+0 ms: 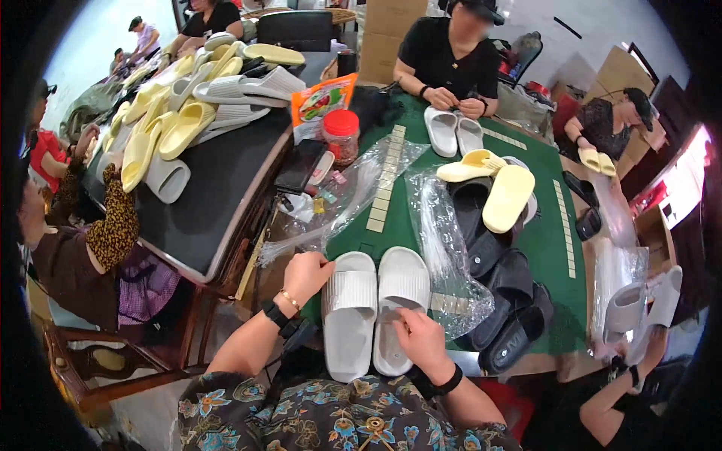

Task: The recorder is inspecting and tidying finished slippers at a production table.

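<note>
Two white slide sandals lie side by side, soles up, on the green table [553,240] right in front of me. My left hand [304,276] rests on the outer edge of the left white sandal [350,316]. My right hand [423,342] presses its fingers on the lower half of the right white sandal [400,289]. A clear plastic bag [444,255] lies just right of the pair, touching it.
Black sandals [504,301] are piled right of the bag, yellow sandals [496,192] behind them. A dark side table [218,195] on the left holds several yellow and white sandals, a red-lidded jar [341,135] and a phone [299,167]. Other people sit around both tables handling sandals.
</note>
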The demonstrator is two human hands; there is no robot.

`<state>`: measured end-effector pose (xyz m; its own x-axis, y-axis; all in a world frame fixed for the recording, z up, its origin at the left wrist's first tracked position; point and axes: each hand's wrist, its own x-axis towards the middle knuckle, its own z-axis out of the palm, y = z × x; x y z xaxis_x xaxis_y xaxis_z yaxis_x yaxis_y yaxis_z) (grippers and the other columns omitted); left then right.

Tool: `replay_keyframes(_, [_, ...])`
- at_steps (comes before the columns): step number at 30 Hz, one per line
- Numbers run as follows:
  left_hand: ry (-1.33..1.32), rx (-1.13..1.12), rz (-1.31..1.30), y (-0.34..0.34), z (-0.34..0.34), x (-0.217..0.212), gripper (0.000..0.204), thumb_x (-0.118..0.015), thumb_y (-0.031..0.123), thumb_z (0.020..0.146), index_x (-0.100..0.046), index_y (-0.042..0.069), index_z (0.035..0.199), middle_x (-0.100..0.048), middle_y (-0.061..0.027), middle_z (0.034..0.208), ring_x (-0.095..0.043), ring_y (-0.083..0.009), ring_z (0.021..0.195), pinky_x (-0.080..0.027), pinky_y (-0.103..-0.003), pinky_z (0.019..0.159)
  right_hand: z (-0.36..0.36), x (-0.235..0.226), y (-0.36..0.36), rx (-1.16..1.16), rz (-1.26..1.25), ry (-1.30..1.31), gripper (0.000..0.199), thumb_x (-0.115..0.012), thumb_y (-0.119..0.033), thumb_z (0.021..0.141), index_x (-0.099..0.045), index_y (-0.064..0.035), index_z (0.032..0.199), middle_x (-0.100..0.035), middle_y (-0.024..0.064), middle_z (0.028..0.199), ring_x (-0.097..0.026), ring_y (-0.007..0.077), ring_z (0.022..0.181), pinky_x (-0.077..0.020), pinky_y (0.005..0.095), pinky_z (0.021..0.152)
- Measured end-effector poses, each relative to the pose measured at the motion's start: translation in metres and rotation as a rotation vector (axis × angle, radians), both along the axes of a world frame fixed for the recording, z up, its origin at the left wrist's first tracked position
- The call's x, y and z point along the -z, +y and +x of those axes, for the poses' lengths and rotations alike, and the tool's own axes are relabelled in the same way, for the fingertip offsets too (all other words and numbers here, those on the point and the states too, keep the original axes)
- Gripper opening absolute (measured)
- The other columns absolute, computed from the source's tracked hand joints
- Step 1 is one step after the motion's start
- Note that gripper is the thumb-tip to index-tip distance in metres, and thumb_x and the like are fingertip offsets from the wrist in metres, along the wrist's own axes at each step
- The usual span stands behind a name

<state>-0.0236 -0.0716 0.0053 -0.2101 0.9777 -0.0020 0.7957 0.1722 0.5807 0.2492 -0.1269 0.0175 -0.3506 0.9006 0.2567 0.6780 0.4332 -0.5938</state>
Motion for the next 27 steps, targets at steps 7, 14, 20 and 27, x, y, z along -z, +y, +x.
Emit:
replay_keyframes(7, [0.000, -0.012, 0.025, 0.001, 0.003, 0.005, 0.025, -0.069, 0.027, 0.076, -0.073, 0.002, 0.078, -0.067, -0.0177, 0.074, -0.066, -0.0329, 0.071, -0.053, -0.040, 0.069, 0.015, -0.026, 0.027, 0.094, -0.004, 0.240, 0.014, -0.067, -0.011, 0.082, -0.069, -0.0043, 0.095, -0.067, 0.0137, 0.079, -0.065, 0.0257, 0.064, -0.0507, 0.0330, 0.058])
replay_keyframes(14, [0.040, -0.034, 0.054, 0.000, 0.010, 0.010, 0.021, -0.069, 0.025, 0.076, -0.073, 0.005, 0.077, -0.068, -0.0152, 0.074, -0.066, -0.0323, 0.071, -0.054, -0.040, 0.069, 0.024, -0.031, 0.038, 0.193, -0.035, 0.247, 0.010, -0.065, -0.009, 0.084, -0.067, 0.0000, 0.088, -0.066, 0.0162, 0.078, -0.064, 0.0265, 0.062, -0.0498, 0.0338, 0.058])
replay_keyframes(20, [0.070, -0.049, 0.074, 0.001, 0.009, 0.009, 0.017, -0.068, 0.023, 0.077, -0.073, 0.007, 0.078, -0.067, -0.0144, 0.074, -0.066, -0.0324, 0.070, -0.054, -0.040, 0.065, 0.024, -0.026, 0.046, 0.215, 0.057, 0.108, 0.010, -0.064, -0.008, 0.082, -0.067, 0.0015, 0.083, -0.066, 0.0167, 0.072, -0.066, 0.0281, 0.062, -0.0500, 0.0341, 0.058])
replay_keyframes(27, [0.131, -0.021, 0.124, 0.004, 0.011, -0.002, 0.016, -0.064, 0.021, 0.078, -0.072, 0.008, 0.077, -0.067, -0.0161, 0.072, -0.066, -0.0347, 0.068, -0.054, -0.044, 0.063, 0.013, -0.026, 0.122, 0.238, -0.155, -0.393, 0.030, -0.058, -0.027, 0.083, -0.069, 0.0008, 0.083, -0.065, 0.0238, 0.075, -0.065, 0.0411, 0.076, -0.0527, 0.0467, 0.069])
